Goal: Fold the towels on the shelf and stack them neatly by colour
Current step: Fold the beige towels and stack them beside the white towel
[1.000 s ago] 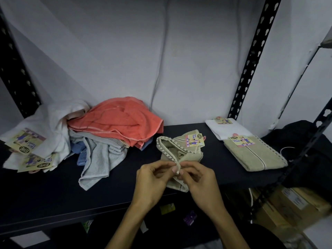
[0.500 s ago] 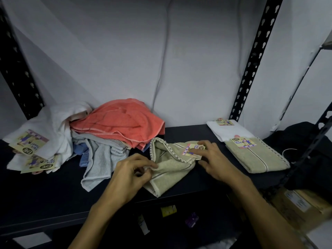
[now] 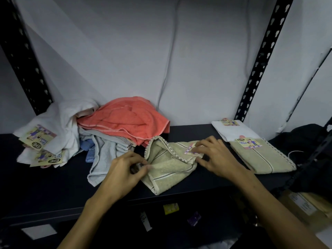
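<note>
- Done: white towel and beige towel folded, lying right on shelf.
- Mid-fold at centre: second beige towel, pinched by left hand; right hand fingers on tag.
- Left: unfolded heap.

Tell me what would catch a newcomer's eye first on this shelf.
Probably the coral towel, bright atop the rumpled heap at back left. Next, the left hand and right hand working a half-folded beige towel at centre, with a folded beige towel at right.
</note>
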Demonstrator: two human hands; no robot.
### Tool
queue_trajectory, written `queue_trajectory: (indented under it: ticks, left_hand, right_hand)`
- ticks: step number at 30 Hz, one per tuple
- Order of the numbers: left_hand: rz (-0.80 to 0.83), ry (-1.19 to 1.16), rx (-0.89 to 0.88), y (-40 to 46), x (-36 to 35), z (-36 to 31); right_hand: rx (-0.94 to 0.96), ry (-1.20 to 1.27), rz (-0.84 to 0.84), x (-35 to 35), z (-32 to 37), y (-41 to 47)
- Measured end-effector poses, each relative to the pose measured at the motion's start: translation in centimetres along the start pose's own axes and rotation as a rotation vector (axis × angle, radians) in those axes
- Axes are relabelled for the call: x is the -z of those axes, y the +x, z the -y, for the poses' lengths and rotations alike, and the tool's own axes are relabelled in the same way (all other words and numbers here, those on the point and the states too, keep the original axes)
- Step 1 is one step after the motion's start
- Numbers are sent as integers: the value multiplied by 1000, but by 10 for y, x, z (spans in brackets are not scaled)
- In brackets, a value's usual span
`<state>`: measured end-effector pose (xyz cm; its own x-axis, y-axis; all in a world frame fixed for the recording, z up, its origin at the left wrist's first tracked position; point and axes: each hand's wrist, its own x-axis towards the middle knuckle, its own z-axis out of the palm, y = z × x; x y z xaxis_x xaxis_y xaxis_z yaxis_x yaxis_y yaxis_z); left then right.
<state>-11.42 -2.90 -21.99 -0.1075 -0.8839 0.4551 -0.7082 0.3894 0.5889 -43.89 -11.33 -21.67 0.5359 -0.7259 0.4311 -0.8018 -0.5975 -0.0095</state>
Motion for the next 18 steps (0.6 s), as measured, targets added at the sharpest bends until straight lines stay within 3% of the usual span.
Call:
queue_trajectory:
  ticks: [12, 18]
  left_hand:
    - [212, 95, -56, 19, -25, 13]
    - [97, 104, -88, 21, -6, 19]
  right_hand:
    - [34, 111, 69, -1, 21, 12]
    - [27, 68, 94, 2, 10, 13]
